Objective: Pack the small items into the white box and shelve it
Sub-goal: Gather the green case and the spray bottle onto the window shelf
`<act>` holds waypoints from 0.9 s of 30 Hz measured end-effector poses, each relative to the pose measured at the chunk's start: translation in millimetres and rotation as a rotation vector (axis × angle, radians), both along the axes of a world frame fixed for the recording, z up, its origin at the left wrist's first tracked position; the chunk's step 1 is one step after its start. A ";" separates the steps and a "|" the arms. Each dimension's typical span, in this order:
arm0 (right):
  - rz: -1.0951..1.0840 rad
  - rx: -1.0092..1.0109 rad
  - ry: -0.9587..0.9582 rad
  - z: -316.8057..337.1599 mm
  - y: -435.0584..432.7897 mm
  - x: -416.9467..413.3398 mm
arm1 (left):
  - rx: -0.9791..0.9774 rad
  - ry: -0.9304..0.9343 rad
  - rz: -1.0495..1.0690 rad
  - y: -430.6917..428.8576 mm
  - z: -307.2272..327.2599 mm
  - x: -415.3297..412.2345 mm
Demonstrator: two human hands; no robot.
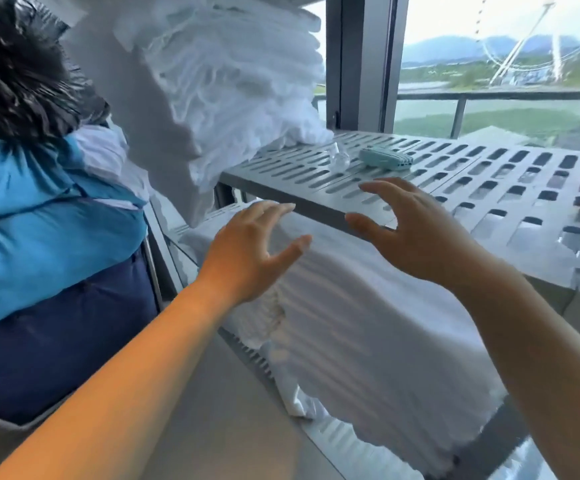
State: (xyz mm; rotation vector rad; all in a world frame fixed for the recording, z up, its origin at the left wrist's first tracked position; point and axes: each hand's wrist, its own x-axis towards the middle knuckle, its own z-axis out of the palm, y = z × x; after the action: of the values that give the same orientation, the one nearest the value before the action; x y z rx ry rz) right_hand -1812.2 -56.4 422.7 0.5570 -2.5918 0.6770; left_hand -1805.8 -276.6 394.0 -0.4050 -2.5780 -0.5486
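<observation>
A small clear bottle and a light teal case lie on the grey slotted shelf, just beyond my hands. My left hand hovers with its fingers spread in front of the shelf's front edge, holding nothing. My right hand is also spread and empty, its fingertips over the shelf's front edge, a short way short of the teal case. No white box is in view.
A tall stack of folded white linen fills the shelf's left part. More folded white linen lies on the lower shelf under my hands. A blue and navy bundle stands at the left. A window with a railing is behind the shelf.
</observation>
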 end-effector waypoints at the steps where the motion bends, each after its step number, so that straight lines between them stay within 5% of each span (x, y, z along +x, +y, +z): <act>1: -0.013 -0.002 0.010 4.5 -2.0 -13.1 | 0.020 -0.002 -0.011 -1.6 2.4 -15.4; 16: -0.295 0.175 -0.012 63.4 4.2 -190.6 | 0.095 -0.035 -0.307 21.2 36.0 -242.7; 27: -0.389 -0.033 -0.053 13.0 13.3 -248.4 | 0.051 -0.095 -0.429 48.5 44.4 -341.3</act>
State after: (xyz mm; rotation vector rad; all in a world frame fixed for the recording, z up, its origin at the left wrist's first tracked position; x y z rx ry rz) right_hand -2060.6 -43.2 435.7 0.0184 -2.6221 0.6056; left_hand -2147.0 -228.1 438.4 -0.9464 -2.5657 -0.7940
